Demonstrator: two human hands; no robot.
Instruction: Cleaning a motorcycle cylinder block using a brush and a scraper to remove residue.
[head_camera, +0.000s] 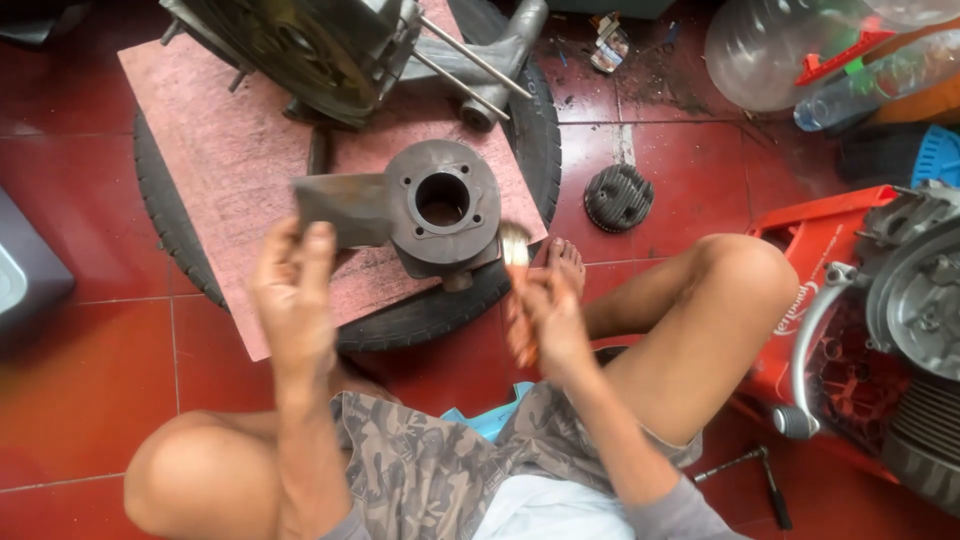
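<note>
A dark grey engine cylinder (440, 205) with a round bore stands on a reddish board (230, 150) laid over a black tyre (440, 310). My left hand (295, 290) grips the flat metal part (340, 208) that juts out from the cylinder's left side. My right hand (545, 315) holds a small paintbrush (516, 250) with an orange handle, its pale bristles against the cylinder's lower right side.
A larger engine block (300, 50) sits at the board's far end. A finned cylinder head (617, 197) lies on the red tile floor. A red crate (820, 280) and an engine (915, 330) stand at right, a wrench (765, 480) near my knee, plastic bottles (790, 50) beyond.
</note>
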